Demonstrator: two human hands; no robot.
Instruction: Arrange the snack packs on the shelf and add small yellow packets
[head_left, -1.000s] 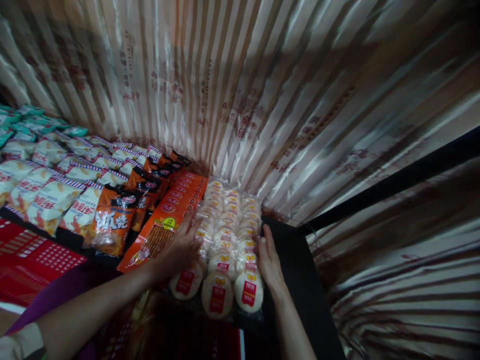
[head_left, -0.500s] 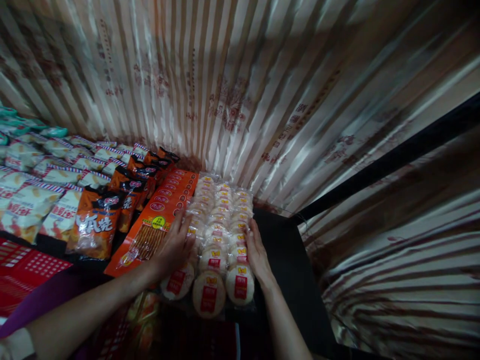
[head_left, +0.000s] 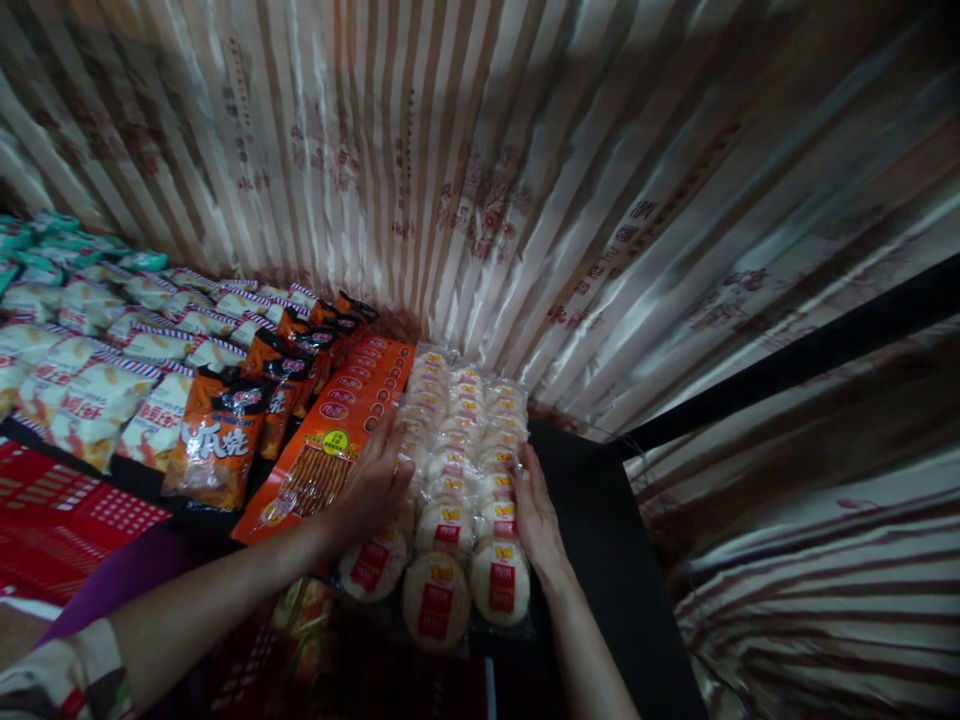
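Observation:
Three rows of round pale crackers (head_left: 437,603) in clear wrappers with red and yellow labels lie on the black shelf (head_left: 592,520). My left hand (head_left: 373,488) rests along the left row, its fingers stretched out. Against the outer side of the right row lies my right hand (head_left: 538,518), flat with its fingers straight. Neither hand is closed round a pack; together they flank the rows. Beside my left hand are overlapping orange snack packs (head_left: 319,470), with brown sticks showing through a window; my forearm crosses near their lower end.
To the left stand orange-and-black snack bags (head_left: 216,440), white snack bags (head_left: 94,400) and green packs (head_left: 52,240). A red plastic basket (head_left: 67,520) sits below at left. Behind hangs a pleated curtain (head_left: 420,180); a black bar (head_left: 787,355) slants at right.
The whole view has shifted, so everything sits slightly further right. Both hands stay against the cracker rows, with little visible movement relative to them.

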